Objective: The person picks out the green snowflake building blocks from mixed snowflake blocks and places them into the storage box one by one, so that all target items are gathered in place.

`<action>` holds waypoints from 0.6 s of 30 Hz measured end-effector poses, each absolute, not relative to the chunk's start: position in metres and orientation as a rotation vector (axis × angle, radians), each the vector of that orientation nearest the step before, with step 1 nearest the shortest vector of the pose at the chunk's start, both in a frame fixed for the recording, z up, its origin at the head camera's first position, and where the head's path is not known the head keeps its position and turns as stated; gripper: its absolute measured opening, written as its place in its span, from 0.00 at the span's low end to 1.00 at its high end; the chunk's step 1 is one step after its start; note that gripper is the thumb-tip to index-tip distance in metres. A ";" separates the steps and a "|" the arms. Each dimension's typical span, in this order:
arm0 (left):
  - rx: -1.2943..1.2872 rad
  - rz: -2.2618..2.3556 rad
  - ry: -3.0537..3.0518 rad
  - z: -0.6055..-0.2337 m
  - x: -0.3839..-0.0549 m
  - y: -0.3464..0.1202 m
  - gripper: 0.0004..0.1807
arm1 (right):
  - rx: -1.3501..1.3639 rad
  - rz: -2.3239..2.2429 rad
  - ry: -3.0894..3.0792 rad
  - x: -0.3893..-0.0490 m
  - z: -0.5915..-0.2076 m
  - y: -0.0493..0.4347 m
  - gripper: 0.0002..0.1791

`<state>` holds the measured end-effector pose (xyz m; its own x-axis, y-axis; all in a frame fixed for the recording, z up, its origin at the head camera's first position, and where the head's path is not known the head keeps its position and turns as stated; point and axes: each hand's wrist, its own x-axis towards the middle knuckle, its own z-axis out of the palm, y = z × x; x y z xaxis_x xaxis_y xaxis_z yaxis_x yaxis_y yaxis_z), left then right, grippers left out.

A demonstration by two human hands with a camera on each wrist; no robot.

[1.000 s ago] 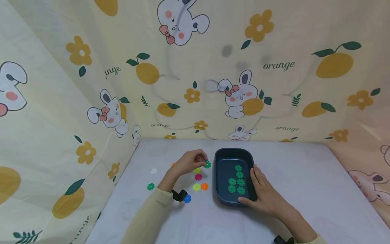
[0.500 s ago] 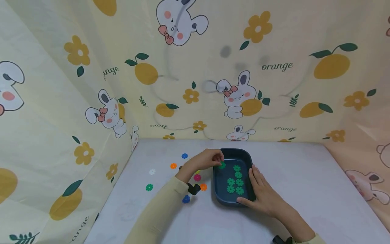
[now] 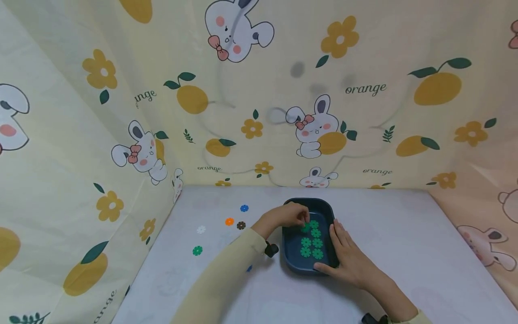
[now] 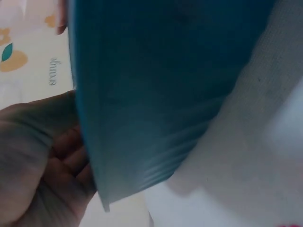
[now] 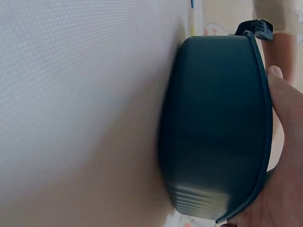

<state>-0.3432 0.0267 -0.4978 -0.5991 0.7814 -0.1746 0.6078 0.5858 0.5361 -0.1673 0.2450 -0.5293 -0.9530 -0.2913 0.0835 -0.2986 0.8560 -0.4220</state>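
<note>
A dark blue tray (image 3: 290, 256) stands on the table with several green plastic snowflake discs (image 3: 317, 243) lying flat in it, roughly in two columns. My left hand (image 3: 289, 215) reaches over the tray's left rim, its bent fingers pinching another green snowflake disc (image 3: 305, 228) beside the upper ones; the fingertips partly cover that disc. In the left wrist view the tray wall (image 4: 156, 104) hides the fingertips. My right hand (image 3: 352, 256) rests against the tray's right side, fingers straight along the rim and thumb at the near corner.
Left of the tray lie loose discs: a green one (image 3: 197, 250), a white one (image 3: 201, 229), an orange one (image 3: 229, 222), a brown one (image 3: 241, 225) and a blue one (image 3: 244, 208). My left sleeve (image 3: 226, 265) hides others. A patterned curtain (image 3: 243, 90) hangs behind the table.
My left hand has carried the green snowflake disc rightward from the table, over the tray's left rim and down beside the other discs. My right hand has stayed at the tray's side.
</note>
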 end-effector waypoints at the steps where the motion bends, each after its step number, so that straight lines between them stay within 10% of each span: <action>1: 1.111 0.584 2.428 -0.499 -0.344 0.029 0.05 | 0.476 0.689 -3.009 -0.167 -0.529 0.245 0.69; 18: 1.050 0.363 2.513 -0.509 -0.339 0.047 0.03 | 0.458 0.673 -3.024 -0.169 -0.534 0.247 0.69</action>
<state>-0.3386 0.0472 -0.5088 -0.6422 0.7231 -0.2544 0.6216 0.6855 0.3790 -0.1691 0.2472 -0.5341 -0.9572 -0.2801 0.0727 -0.2845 0.8647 -0.4138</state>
